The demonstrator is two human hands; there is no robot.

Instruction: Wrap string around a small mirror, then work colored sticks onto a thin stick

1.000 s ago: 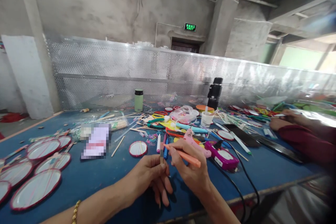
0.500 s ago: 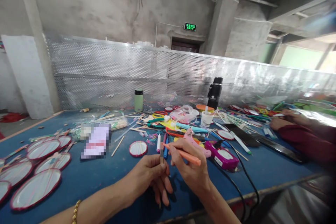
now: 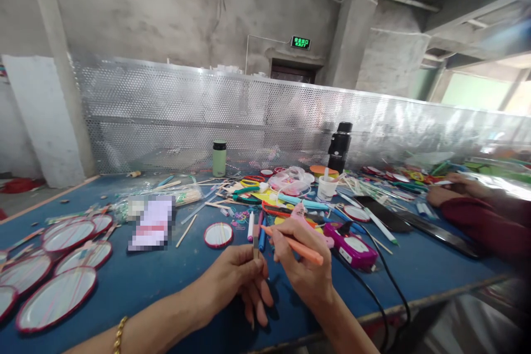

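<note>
Between the thumb and fingers of my left hand (image 3: 244, 274) a thin flat wooden stick (image 3: 256, 240) stands upright. My right hand (image 3: 305, 260) grips an orange marker (image 3: 305, 250), its tip close to the upper part of the stick; whether they touch I cannot tell. Just behind the stick lie a white marker (image 3: 251, 225) and a blue marker (image 3: 262, 235). A small round white disc with a red rim (image 3: 218, 235) rests on the blue table to the left of these. Close by on the right is a pink glue gun (image 3: 305, 218).
More red-rimmed discs (image 3: 58, 297) overlap at the left, near a blurred-out phone (image 3: 152, 224). A purple device (image 3: 350, 246) with black cables sits at the right. Behind stand a green bottle (image 3: 219, 159), a white cup (image 3: 327, 189) and a black thermos (image 3: 340, 146). A co-worker's sleeve (image 3: 477, 224) shows far right.
My right hand has shifted slightly to the right with the orange marker, drawing its tip a little away from the stick. My left hand keeps the stick in place.
</note>
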